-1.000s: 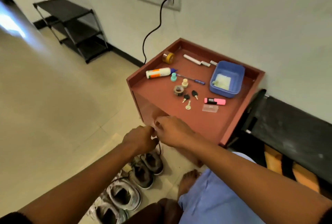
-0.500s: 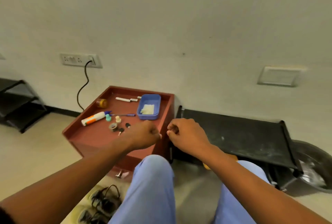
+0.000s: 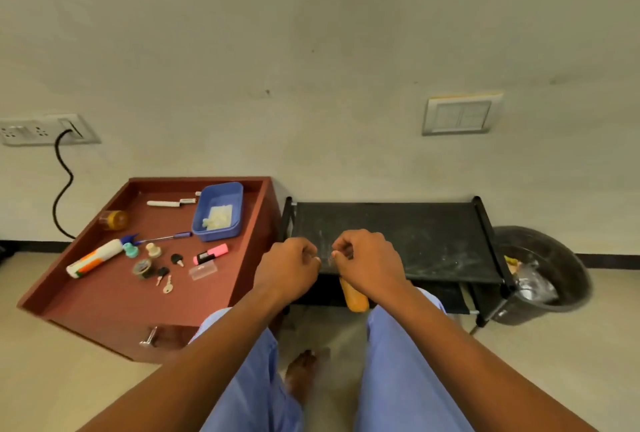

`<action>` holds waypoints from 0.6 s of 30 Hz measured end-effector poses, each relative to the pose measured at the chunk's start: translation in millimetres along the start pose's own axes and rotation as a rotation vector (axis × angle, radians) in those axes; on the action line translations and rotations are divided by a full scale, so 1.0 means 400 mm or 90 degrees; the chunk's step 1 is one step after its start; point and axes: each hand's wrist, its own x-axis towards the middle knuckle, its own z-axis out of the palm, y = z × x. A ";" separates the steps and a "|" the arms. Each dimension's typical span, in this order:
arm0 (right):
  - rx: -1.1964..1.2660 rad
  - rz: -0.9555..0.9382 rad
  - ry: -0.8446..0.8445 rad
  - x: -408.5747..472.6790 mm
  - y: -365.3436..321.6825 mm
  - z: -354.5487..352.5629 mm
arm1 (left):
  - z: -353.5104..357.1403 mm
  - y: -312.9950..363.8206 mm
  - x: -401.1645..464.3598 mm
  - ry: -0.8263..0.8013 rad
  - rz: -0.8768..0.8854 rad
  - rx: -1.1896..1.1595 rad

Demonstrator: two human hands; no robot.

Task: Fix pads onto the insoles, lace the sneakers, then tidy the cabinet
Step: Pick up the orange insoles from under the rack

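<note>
Head view puts the cabinet (image 3: 114, 296) low and to your left, its red-brown top tray running away from you toward the wall. On it lie a blue tub (image 3: 219, 212) holding pale pads (image 3: 218, 216) at the far right corner, a glue tube (image 3: 95, 258) lying slantwise near the left rim, a pink highlighter (image 3: 210, 253), keys (image 3: 165, 280) and a pen (image 3: 169, 203). No sneakers or insoles show in this frame, so you cannot tell from here where they lie. Your left hand (image 3: 289, 269) is the nearer one to the cabinet, just off its right edge; your right hand (image 3: 369, 263) sits beside it, a small gap between the two, both over the front edge of the black shelf (image 3: 415, 237). Both hands have fingers curled inward with thumb against fingertips, as if pinching something fine, but nothing can be made out between them. To reach the pads, you would most likely swing the left hand left and away from you. A dark bin (image 3: 554, 289) stands at the shelf's right end.
</note>
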 end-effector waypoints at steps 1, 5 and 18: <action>0.009 0.011 0.005 0.011 0.016 -0.002 | 0.014 0.004 0.012 0.002 -0.008 0.000; 0.025 0.050 0.010 0.073 0.084 -0.002 | 0.099 0.008 0.083 -0.017 -0.032 -0.017; 0.034 0.183 -0.115 0.214 0.350 0.043 | 0.453 0.001 0.217 -0.179 -0.181 0.061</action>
